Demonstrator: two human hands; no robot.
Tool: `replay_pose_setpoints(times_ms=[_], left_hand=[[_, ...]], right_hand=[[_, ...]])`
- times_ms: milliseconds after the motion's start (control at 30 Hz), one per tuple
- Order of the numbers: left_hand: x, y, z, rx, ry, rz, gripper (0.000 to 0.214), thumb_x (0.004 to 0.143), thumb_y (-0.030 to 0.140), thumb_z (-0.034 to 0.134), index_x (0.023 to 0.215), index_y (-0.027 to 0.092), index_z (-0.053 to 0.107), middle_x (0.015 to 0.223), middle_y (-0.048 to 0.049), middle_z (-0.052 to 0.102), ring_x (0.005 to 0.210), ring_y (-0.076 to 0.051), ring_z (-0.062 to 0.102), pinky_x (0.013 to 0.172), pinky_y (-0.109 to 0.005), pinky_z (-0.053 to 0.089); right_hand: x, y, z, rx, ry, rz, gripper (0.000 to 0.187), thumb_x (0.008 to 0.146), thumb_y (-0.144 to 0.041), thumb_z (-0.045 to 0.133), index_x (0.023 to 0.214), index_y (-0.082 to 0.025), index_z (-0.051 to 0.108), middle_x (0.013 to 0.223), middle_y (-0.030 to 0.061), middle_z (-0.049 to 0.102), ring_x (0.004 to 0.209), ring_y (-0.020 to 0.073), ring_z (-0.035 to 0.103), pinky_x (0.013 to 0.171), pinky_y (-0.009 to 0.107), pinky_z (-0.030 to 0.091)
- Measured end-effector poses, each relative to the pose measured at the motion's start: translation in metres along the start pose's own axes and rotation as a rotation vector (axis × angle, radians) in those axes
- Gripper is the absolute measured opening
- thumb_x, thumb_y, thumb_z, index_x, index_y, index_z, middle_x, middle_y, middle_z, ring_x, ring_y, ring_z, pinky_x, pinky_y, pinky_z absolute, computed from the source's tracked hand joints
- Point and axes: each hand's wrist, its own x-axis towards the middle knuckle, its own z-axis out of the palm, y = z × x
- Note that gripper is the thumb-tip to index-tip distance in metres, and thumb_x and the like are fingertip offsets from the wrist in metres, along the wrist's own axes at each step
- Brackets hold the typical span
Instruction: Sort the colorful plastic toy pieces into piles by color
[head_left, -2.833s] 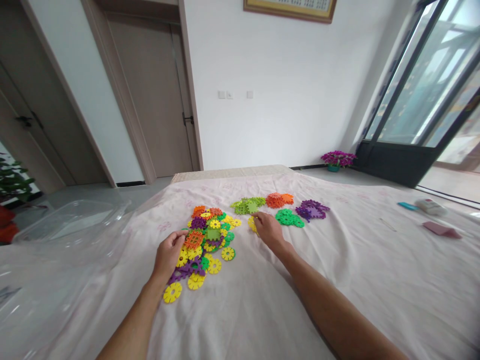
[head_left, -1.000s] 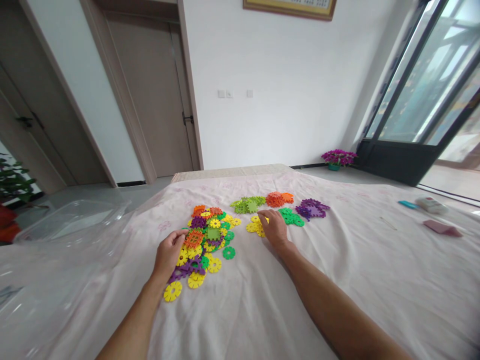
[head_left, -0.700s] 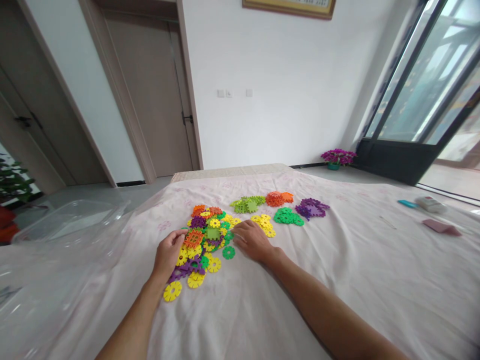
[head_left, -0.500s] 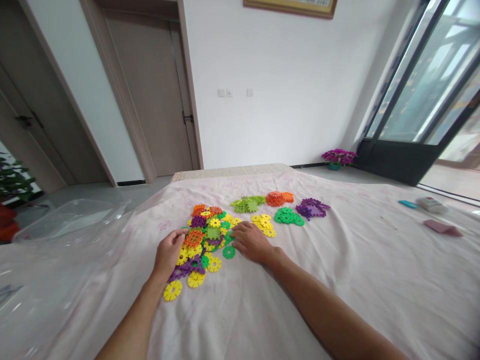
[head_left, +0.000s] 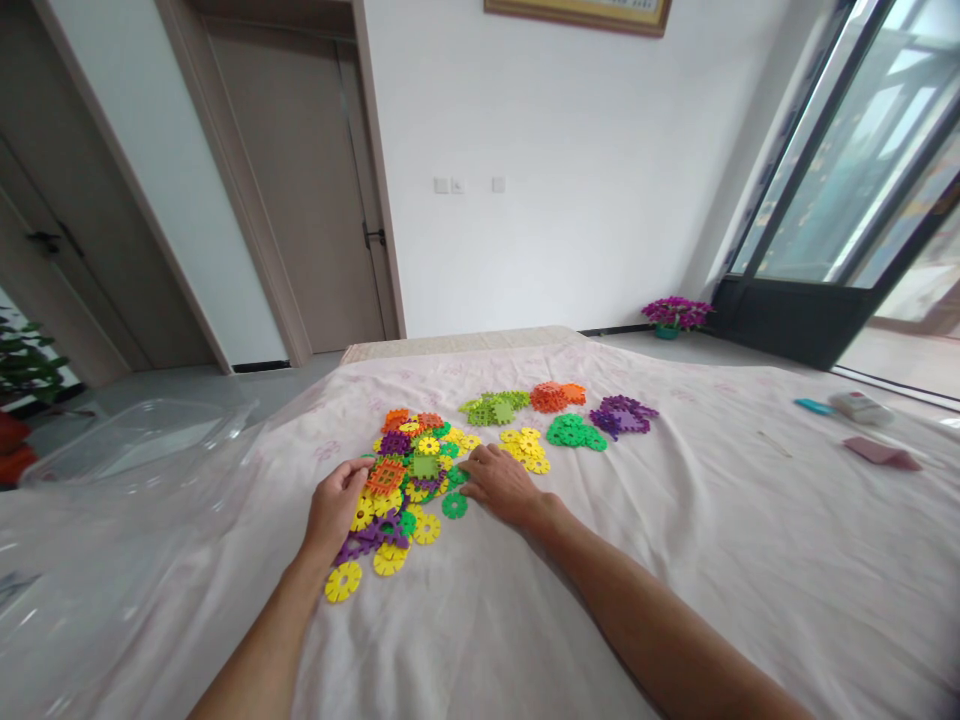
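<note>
A mixed pile of plastic interlocking pieces lies on the cloth between my hands: yellow flower-shaped discs (head_left: pixel 388 500), purple pieces (head_left: pixel 364 540), an orange square piece (head_left: pixel 385 477) and a light green square piece (head_left: pixel 426 467). My left hand (head_left: pixel 337 505) is at the pile's left edge, thumb and fingers pinched together; what they hold, if anything, is hidden. On the other side, my right hand (head_left: pixel 504 483) lies palm down with fingers stretched out and slightly apart. Its fingertips reach the green discs (head_left: pixel 456 477) at the pile's right edge. A loose green disc (head_left: pixel 454 505) rests just below them.
Beyond my right hand sit single-colour heaps: yellow (head_left: pixel 525 450), light green (head_left: pixel 495 407), orange (head_left: pixel 553 396), green (head_left: pixel 575 432) and purple (head_left: pixel 624 415). A clear plastic container (head_left: pixel 150 440) stands at left. Small items, including a pink one (head_left: pixel 881 453), lie far right.
The view has shifted very slightly. Both hands and the pieces otherwise stay in nearly the same places.
</note>
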Motion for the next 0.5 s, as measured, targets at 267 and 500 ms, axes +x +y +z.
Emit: replay_pose_setpoints(times_ms=[267,500], left_hand=[[0.003,-0.007,0.001,0.003,-0.004,0.003,0.037,0.078,0.044,0.057,0.102,0.019,0.069,0.107,-0.0059,0.073,0.102,-0.023,0.065,0.09,-0.031,0.048],[0.003,-0.008,0.0,0.002,0.003,0.01,0.036,0.077,0.044,0.058,0.101,0.02,0.071,0.108,-0.0052,0.073,0.102,-0.023,0.065,0.09,-0.03,0.048]], right_hand=[[0.007,-0.006,0.007,-0.102,0.013,0.092,0.029,0.099,-0.037,0.044,0.096,-0.02,0.067,0.095,0.0072,0.065,0.093,0.0201,0.056,0.08,0.03,0.038],[-0.001,0.022,0.005,0.038,0.199,0.33,0.031,0.101,-0.034,0.039,0.101,-0.023,0.068,0.098,0.0045,0.07,0.093,0.0182,0.061,0.081,0.026,0.04]])
